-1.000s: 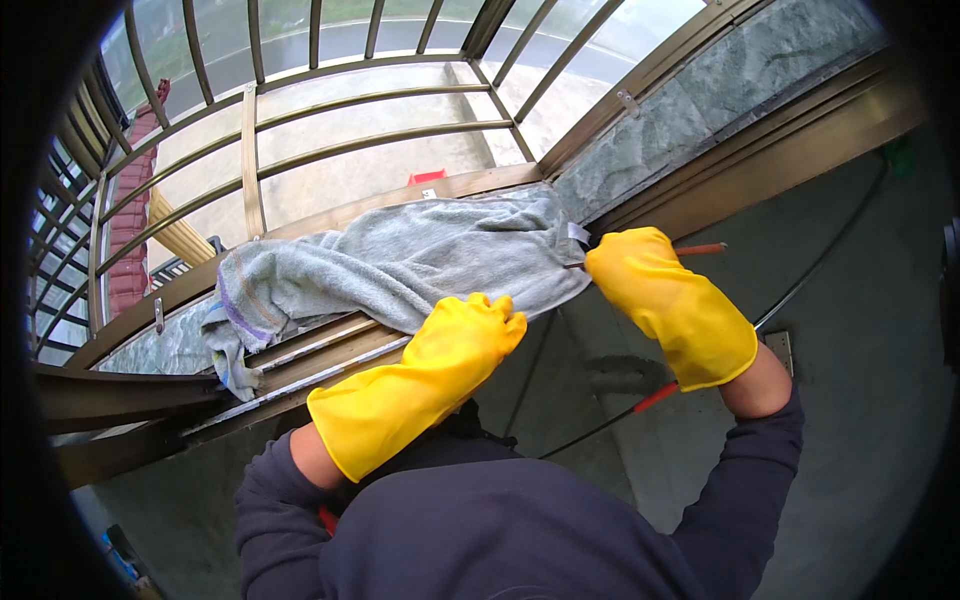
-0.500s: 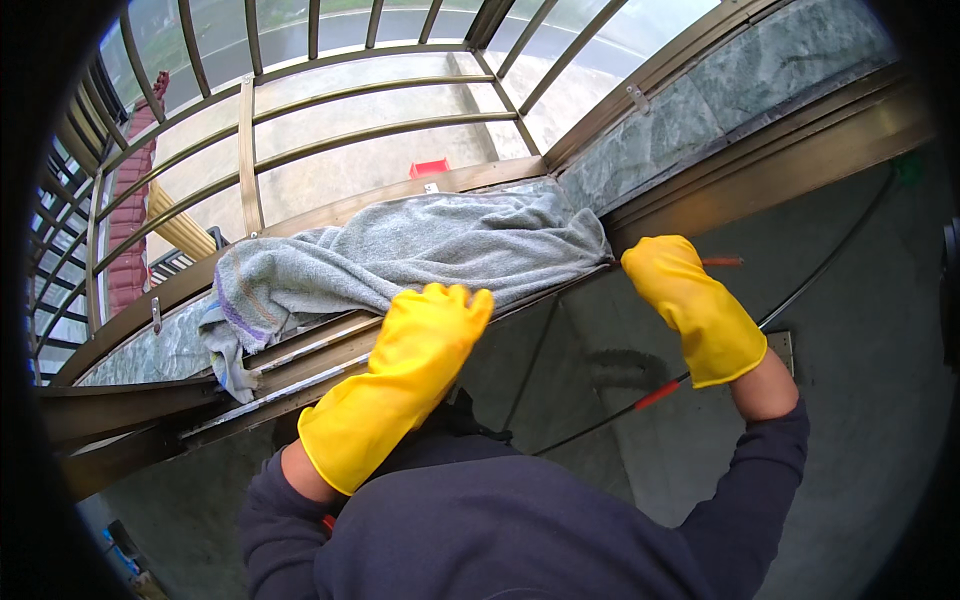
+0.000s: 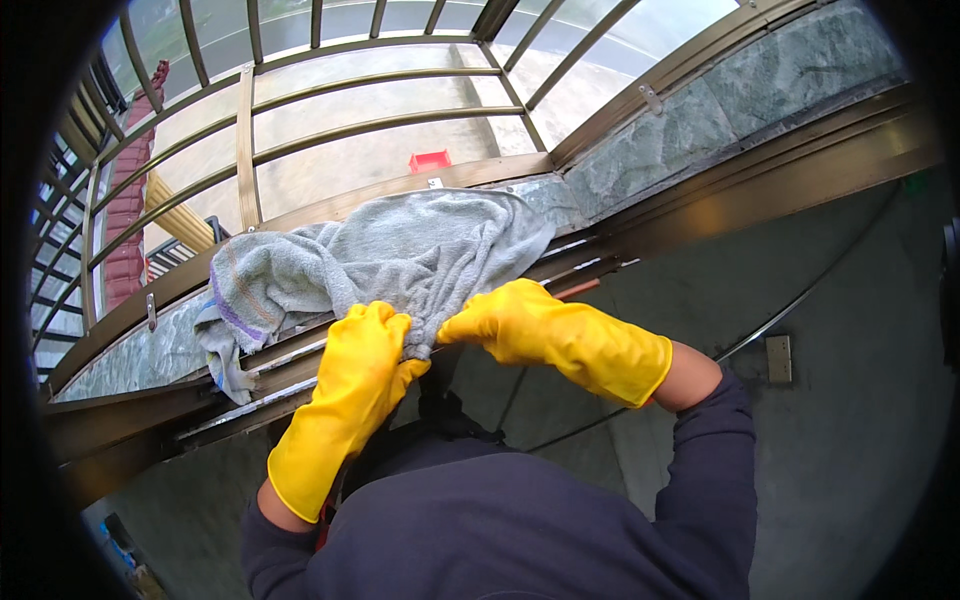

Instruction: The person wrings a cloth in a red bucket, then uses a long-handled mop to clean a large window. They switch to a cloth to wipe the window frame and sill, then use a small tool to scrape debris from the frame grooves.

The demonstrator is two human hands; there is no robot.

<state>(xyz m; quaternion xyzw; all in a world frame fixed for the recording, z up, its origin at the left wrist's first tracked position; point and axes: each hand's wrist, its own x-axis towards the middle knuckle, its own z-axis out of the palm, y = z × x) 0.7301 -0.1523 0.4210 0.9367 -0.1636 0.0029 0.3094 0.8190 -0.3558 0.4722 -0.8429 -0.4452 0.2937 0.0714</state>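
Observation:
A grey towel [image 3: 430, 240] with a purple and orange striped edge lies crumpled along the window track [image 3: 300, 370]. In yellow rubber gloves, both my hands are at its near edge, where the fabric is gathered into tight folds. My left hand [image 3: 365, 345] is closed on the gathered part, thumb toward the right. From the right, my right hand [image 3: 510, 325] pinches the same bunch, its fingertips partly hidden in the folds. The end of a thin orange-red stick [image 3: 578, 290] shows just beyond the right glove; how it is held is hidden.
Metal railing bars [image 3: 390, 125] curve beyond the sill. A brown window frame [image 3: 760, 210] and grey-green stone ledge [image 3: 690, 145] run up to the right. A dark rod [image 3: 760, 330] passes behind my right forearm, near a wall plate [image 3: 778, 360]. A red container [image 3: 430, 161] sits outside.
My right hand has come left to the towel and grips it, the orange-red stick moving along. The towel's right end has been drawn left and bunched; my left hand has shifted slightly down and left.

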